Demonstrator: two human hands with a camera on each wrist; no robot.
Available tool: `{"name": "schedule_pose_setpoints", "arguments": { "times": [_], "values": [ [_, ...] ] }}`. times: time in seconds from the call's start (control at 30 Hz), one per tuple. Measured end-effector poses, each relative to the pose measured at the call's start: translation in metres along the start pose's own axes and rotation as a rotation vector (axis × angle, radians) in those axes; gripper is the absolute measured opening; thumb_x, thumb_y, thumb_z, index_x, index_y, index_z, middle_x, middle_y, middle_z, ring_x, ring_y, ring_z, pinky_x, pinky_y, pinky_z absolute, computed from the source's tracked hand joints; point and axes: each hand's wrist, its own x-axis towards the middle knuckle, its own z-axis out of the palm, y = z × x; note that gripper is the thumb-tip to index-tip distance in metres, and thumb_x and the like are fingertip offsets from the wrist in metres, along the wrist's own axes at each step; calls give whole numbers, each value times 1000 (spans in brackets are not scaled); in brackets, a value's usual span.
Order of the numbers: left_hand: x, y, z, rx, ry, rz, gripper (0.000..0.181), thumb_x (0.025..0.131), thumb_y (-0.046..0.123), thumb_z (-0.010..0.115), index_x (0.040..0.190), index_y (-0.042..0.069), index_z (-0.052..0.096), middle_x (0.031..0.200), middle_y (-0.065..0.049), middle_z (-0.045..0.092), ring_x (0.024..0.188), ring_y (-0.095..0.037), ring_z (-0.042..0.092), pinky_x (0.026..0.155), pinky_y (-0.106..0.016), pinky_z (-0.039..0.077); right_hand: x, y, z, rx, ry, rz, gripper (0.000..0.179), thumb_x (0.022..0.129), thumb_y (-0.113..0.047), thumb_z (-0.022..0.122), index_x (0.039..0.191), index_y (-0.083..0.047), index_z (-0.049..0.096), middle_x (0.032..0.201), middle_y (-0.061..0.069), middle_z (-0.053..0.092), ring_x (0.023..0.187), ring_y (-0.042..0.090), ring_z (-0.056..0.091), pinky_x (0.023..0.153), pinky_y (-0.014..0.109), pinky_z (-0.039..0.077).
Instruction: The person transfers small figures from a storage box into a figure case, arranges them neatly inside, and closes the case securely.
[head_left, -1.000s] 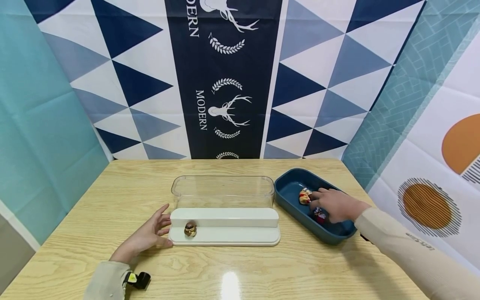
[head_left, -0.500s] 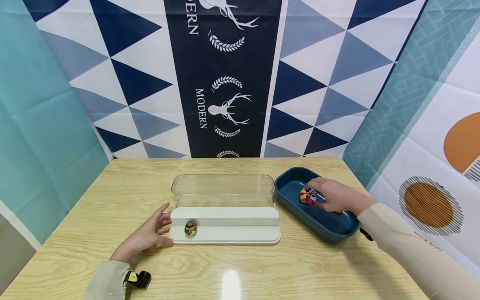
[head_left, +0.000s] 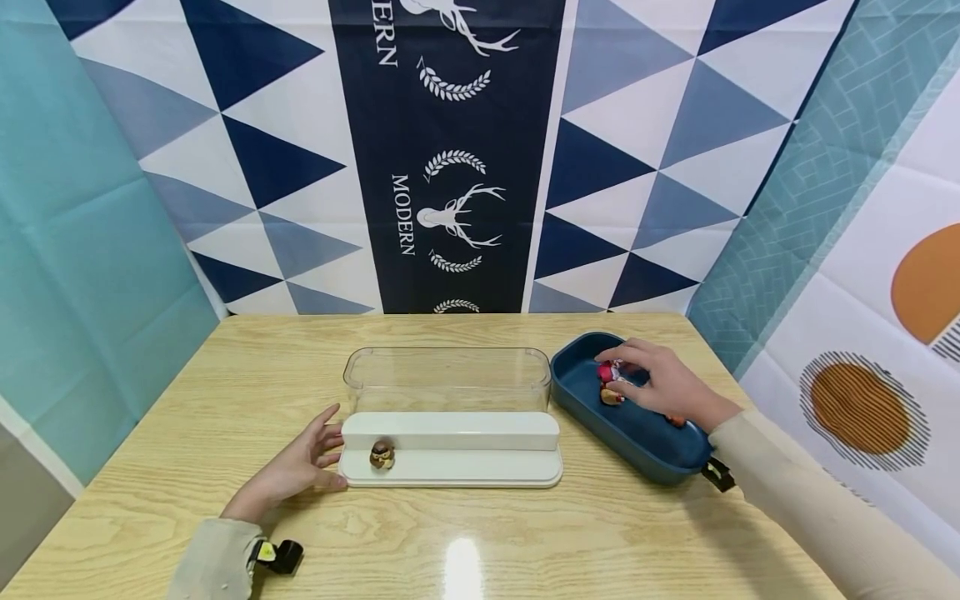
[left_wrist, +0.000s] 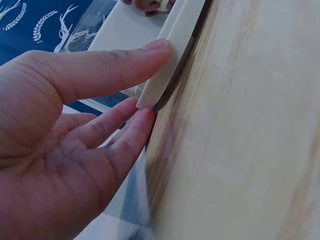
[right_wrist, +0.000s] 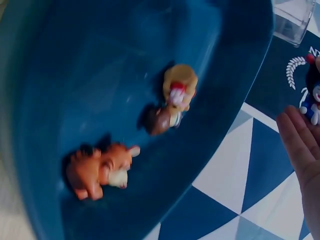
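Observation:
My left hand (head_left: 300,462) rests at the left end of a white stepped base (head_left: 465,468). In the left wrist view its thumb lies on the base's rim and its fairly straight fingertips touch the corner. On the base's lower step sits a small brown-and-yellow figurine (head_left: 382,455). Over the blue bin (head_left: 637,450), my right hand (head_left: 660,379) pinches a small red-and-blue figurine (head_left: 607,371) between thumb and fingers. The right wrist view shows part of this figurine (right_wrist: 314,95), dark-haired and blue-clothed. A tan-and-brown figurine (right_wrist: 177,90) and an orange animal figurine (right_wrist: 102,170) lie in the bin.
A clear plastic cover (head_left: 447,367) stands directly behind the white base, close to the bin's left side. Everything is on a wooden table (head_left: 360,542), with patterned cloth (head_left: 450,167) behind it and at the sides.
My right hand has taken the red-and-blue figurine from among the others and raised it toward the bin's far left end. My left hand has stayed at the base.

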Motion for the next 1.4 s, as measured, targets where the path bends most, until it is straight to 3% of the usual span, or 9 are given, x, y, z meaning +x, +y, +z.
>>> {"name": "schedule_pose_setpoints", "arguments": {
  "times": [0.17,0.33,0.43,0.7,0.93,1.2,1.3,1.4],
  "values": [
    [0,-1,0,-4,-1,-1,120,72,-20,75,157,-1,-8,153,-39,18,139,-56,23,105,-35,48,2,-6,5,135,38,171,30,87,-6,76,116,-4,67,102,7,69,86,17,67,78,40,62],
    [2,-2,-1,8,2,-1,120,72,-19,76,156,-2,-8,152,-39,19,139,-56,24,107,-37,46,3,-13,6,286,77,351,29,91,-17,74,116,-5,66,97,9,70,83,11,67,70,25,60],
    [2,-2,0,15,12,-3,121,71,-19,77,156,-2,-7,152,-39,21,138,-56,25,109,-39,44,4,-17,8,367,109,423,29,91,-21,74,113,-4,66,95,8,71,81,11,66,65,24,59],
    [1,0,0,20,0,17,121,70,-19,77,156,-3,-8,151,-39,22,138,-55,27,110,-46,41,8,-23,15,681,186,469,18,92,-11,72,101,1,63,87,0,75,79,16,73,65,25,61],
    [2,-2,0,20,7,7,121,70,-20,76,156,-3,-8,151,-39,22,138,-55,27,111,-46,41,12,-28,20,969,228,493,6,94,-6,68,91,-1,65,94,5,75,81,18,74,75,34,62],
    [2,-1,-1,24,9,-1,121,71,-19,76,156,-3,-7,152,-39,21,138,-55,26,111,-46,41,18,-42,23,1171,192,643,13,97,-9,65,85,-5,62,101,7,70,85,22,74,80,35,62],
    [1,-1,0,23,4,3,121,71,-20,76,156,-3,-8,152,-40,20,138,-55,26,110,-46,41,20,-46,27,1226,181,682,9,98,-9,63,91,-6,58,102,4,71,84,24,74,78,36,62],
    [0,-1,0,18,1,3,121,71,-20,76,156,-2,-9,152,-39,20,138,-55,26,110,-44,43,22,-48,30,1212,170,697,9,100,-12,61,101,-7,54,103,2,70,84,26,74,78,36,62]
  ]
}}
